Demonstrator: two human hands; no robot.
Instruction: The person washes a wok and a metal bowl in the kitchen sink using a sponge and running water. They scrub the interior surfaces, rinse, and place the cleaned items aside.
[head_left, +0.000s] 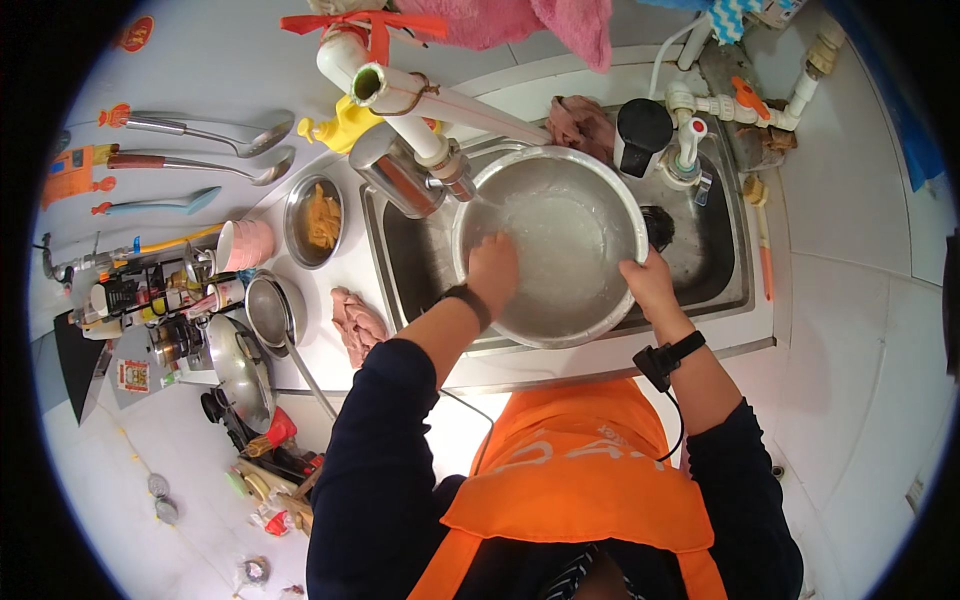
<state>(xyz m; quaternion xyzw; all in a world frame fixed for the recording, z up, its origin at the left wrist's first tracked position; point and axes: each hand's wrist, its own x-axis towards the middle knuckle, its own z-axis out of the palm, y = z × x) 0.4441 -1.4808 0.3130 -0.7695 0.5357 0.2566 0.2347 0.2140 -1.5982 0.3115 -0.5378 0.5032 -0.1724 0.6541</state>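
A large round metal basin (559, 157) rests across the double stainless-steel sink (742, 292), with cloudy water in it. My left hand (493, 270) reaches over the basin's left side, its fingers down at the inner wall; what they do there is hidden. My right hand (651, 281) grips the basin's right rim, thumb over the edge. Above the left side of the basin is a metal faucet spout (459, 182). A brown-pink cloth (581, 127) lies behind the basin, and a dark scrubber (658, 227) sits in the right sink bowl.
On the left counter stand a metal bowl of yellowish food strips (322, 217), pink bowls (246, 245), a strainer (268, 307) and a crumpled cloth (358, 326). White pipes (480, 112) cross behind the sink. A brush (763, 240) lies at the right edge. Ladles (210, 135) hang at left.
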